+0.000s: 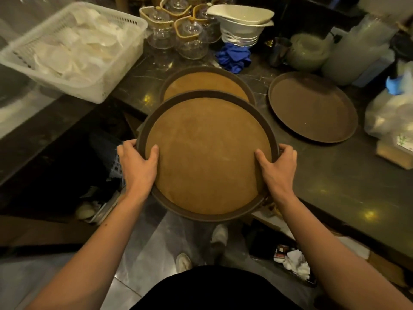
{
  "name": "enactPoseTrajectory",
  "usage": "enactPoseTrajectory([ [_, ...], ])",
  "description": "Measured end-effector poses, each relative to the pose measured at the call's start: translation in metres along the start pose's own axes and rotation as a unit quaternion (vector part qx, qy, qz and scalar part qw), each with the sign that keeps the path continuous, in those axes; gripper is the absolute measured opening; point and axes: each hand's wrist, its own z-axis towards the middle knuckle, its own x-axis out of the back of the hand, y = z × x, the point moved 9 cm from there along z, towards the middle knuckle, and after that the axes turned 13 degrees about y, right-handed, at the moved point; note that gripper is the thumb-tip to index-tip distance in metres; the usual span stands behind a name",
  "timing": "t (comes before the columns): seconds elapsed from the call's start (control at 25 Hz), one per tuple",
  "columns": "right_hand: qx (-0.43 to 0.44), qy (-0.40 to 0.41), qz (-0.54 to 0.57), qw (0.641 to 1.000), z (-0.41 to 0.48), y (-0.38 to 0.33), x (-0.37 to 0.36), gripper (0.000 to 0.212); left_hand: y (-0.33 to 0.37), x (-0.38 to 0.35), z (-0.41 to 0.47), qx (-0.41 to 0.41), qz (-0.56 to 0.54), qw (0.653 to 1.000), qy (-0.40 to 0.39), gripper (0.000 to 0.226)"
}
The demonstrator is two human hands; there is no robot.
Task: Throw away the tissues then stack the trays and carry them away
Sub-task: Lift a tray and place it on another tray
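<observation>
I hold a round brown tray [207, 153] with a tan inner surface over the counter's near edge. My left hand [138, 164] grips its left rim, thumb on the inside. My right hand [278, 166] grips the right rim the same way. A second tan tray [205, 82] lies on the counter just beyond, partly covered by the held one. A third, darker tray [312, 106] lies flat to the right. Crumpled white tissues [297, 262] lie in a bin on the floor at the lower right.
On the dark counter [335, 175] sit a white plastic basket [93, 86] of dishes at the left, glass teapots [190, 36], stacked white bowls [241, 23], a blue cloth [233, 55] and bagged items [388, 113] at the right. My shoes [220, 233] stand on the tiled floor.
</observation>
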Motion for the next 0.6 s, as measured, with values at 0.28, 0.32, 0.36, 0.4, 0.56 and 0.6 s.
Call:
enactPoseTrajectory([
  [0.28,-0.019,-0.016,0.017,1.0,0.058,0.001,-0.057,0.063,0.015,-0.056,0.045,-0.011,0.025,1.0,-0.003,0.052],
  [0.32,-0.027,-0.022,0.017,0.999,0.07,0.003,-0.066,0.064,0.019,-0.066,0.053,-0.011,0.033,0.999,-0.004,0.053],
  [0.36,-0.036,-0.026,0.015,0.999,0.079,0.005,-0.073,0.064,0.024,-0.075,0.058,-0.011,0.041,0.999,-0.008,0.053],
  [0.4,-0.043,-0.03,0.016,0.999,0.087,0.007,-0.079,0.063,0.028,-0.083,0.063,-0.012,0.045,0.999,-0.011,0.054],
  [0.56,-0.05,-0.038,0.018,0.998,0.116,0.005,-0.104,0.062,0.038,-0.116,0.085,-0.015,0.044,0.998,-0.036,0.06],
  [0.6,-0.054,-0.038,0.017,0.998,0.12,0.004,-0.108,0.062,0.039,-0.123,0.089,-0.013,0.043,0.998,-0.044,0.061],
])
